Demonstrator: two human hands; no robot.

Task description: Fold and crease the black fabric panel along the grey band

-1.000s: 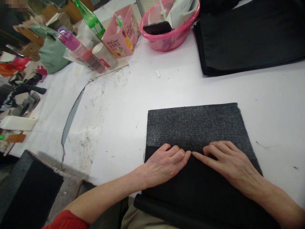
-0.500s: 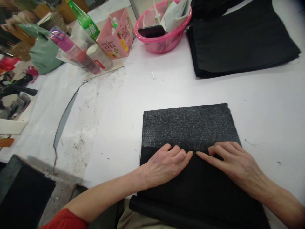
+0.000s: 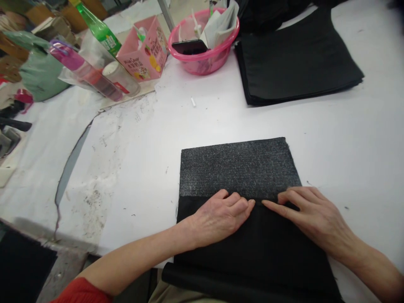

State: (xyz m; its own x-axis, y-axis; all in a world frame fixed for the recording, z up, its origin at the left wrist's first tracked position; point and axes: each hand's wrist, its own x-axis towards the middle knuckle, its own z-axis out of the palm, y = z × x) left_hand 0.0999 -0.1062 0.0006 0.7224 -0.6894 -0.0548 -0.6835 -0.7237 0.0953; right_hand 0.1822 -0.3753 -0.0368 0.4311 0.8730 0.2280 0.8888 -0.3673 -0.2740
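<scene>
A black cloth [image 3: 252, 248] lies over a speckled dark grey fabric piece [image 3: 233, 168], whose far part shows beyond the cloth's edge. My left hand [image 3: 224, 216] rests on the black cloth with fingers curled and pressed together at that edge, pinching it. On the right, my right hand [image 3: 311, 214] pinches the same edge, its thumb pointing left toward the left thumb. A small gap separates the two thumbs. The cloth's near end is rolled or folded over at the table's front edge.
Behind stand a pink basin [image 3: 202, 61] with a phone and papers, a pink box [image 3: 143, 50], a green bottle [image 3: 99, 31] and a purple-capped bottle [image 3: 85, 69]. Stacked black cloth [image 3: 296, 63] lies at the back right. A white stub [image 3: 193, 102] lies mid-table.
The view has shifted, so the table items appear further left. Both hands keep nearly the same pose at the cloth's edge; the right hand sits slightly further right along it.
</scene>
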